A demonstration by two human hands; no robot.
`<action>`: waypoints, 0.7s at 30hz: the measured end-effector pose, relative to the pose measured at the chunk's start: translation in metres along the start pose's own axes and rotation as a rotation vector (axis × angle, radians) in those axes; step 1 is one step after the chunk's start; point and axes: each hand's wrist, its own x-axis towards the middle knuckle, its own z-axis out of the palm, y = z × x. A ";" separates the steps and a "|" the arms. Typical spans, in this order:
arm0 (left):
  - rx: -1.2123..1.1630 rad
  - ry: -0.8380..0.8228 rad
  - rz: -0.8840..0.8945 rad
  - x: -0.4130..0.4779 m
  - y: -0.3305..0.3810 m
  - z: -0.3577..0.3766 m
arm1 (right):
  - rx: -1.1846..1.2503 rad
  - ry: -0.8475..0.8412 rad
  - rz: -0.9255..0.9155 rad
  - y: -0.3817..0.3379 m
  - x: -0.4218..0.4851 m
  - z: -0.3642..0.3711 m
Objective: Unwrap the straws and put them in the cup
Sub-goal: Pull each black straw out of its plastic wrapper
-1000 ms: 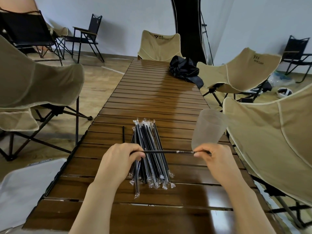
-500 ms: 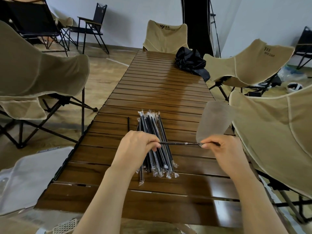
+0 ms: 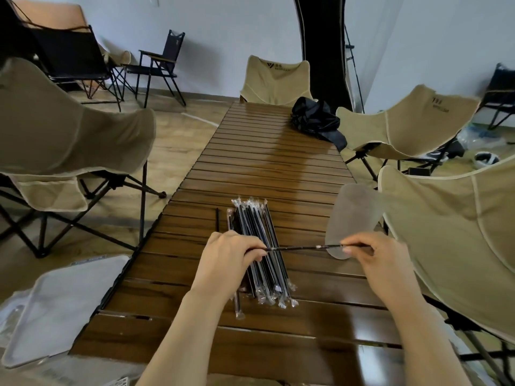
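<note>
Pinching the ends of one straw [image 3: 303,248], left hand [image 3: 228,260] and right hand [image 3: 384,260] still hold it level. The cup [image 3: 352,213] stands just behind the right fingers [image 3: 359,242], the bundle [image 3: 256,227] beneath the left.

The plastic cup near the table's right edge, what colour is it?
The frosted plastic cup is translucent whitish with no pattern. The head view shows it.

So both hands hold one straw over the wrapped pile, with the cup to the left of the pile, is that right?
Not quite: the head view shows the cup right of the pile. The left hand and right hand do hold one straw over it.
</note>
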 end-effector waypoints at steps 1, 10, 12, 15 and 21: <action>0.009 0.017 -0.009 -0.001 0.001 -0.003 | -0.020 0.003 -0.009 -0.002 0.000 0.001; 0.016 0.244 -0.048 -0.008 0.021 -0.031 | -0.096 0.156 -0.019 -0.020 -0.016 0.007; 0.009 0.280 -0.055 -0.011 0.021 -0.033 | -0.108 0.167 -0.019 -0.023 -0.017 0.009; 0.014 0.335 -0.053 -0.016 0.021 -0.039 | -0.098 0.175 -0.027 -0.031 -0.023 0.005; 0.017 0.387 -0.066 -0.023 0.018 -0.044 | -0.059 0.178 -0.009 -0.042 -0.032 -0.002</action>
